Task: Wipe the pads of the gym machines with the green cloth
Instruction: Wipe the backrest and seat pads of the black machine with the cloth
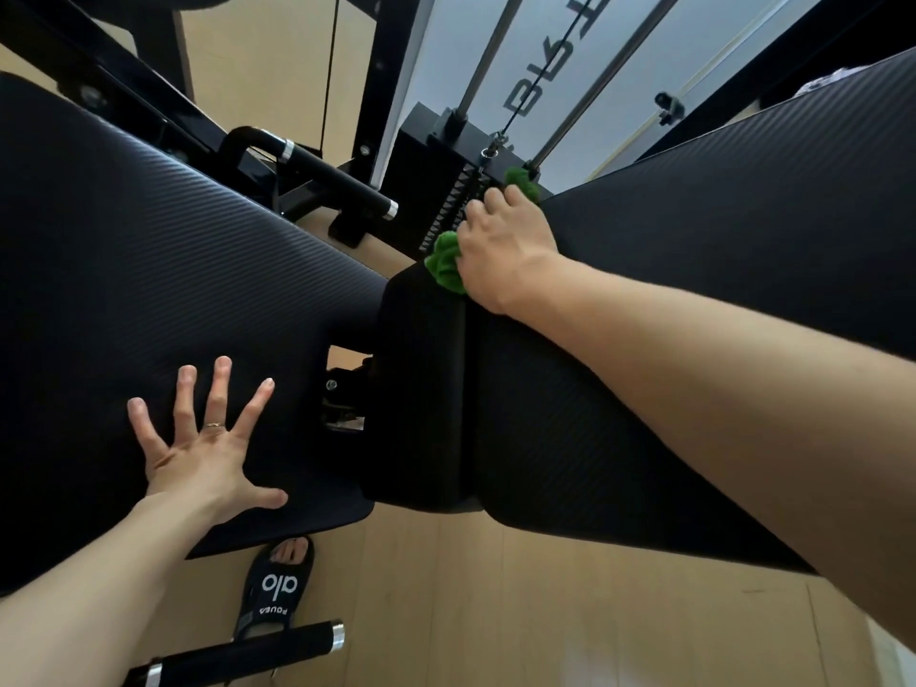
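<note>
Right hand (503, 250) pressed palm-down on the crumpled green cloth (444, 262), fingers closed over it, at the far edge of the ribbed black right pad (743, 240), beside the smooth black centre cushion (421, 389). Left hand (208, 448) flat with fingers spread wide, holding nothing, near the front corner of the ribbed black left pad (148, 240). Below, on the wooden floor (545, 612), a black slide sandal (275, 587).

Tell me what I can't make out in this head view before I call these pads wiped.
- Green cloth: mostly under the right hand; its contact with the right pad is hidden.
- Left pad: cut off by the frame's left edge; left hand covers part.
- Pad cleanliness: black surfaces show no visible residue either way.
</note>
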